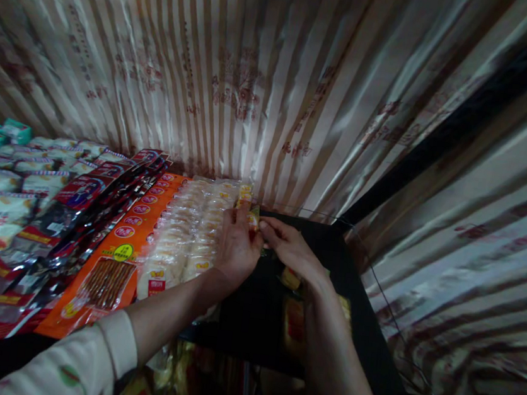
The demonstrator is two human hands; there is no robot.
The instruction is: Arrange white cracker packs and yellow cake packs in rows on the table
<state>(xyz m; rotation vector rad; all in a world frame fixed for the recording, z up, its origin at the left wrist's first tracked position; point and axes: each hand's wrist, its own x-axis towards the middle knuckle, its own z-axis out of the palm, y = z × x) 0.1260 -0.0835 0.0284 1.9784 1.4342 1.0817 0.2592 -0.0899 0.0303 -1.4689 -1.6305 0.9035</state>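
Pleated beige-and-brown striped sheeting (237,93) beyond the left hand (239,245), with a flat black shelf (347,258) below. Gripped, apparently, between left thumb and fingers: a small yellow-and-red plastic packet (252,220) — met at its near right edge by the right hand (293,248), too dim to tell whether pinching. Already ranked left of the left hand: clear plastic packets of pale rounds (179,226), then glossy orange bags (133,214). Seemingly just begun at the fingertips: a yellow line — with loose yellow packets (295,318) around the right forearm, not lined up.
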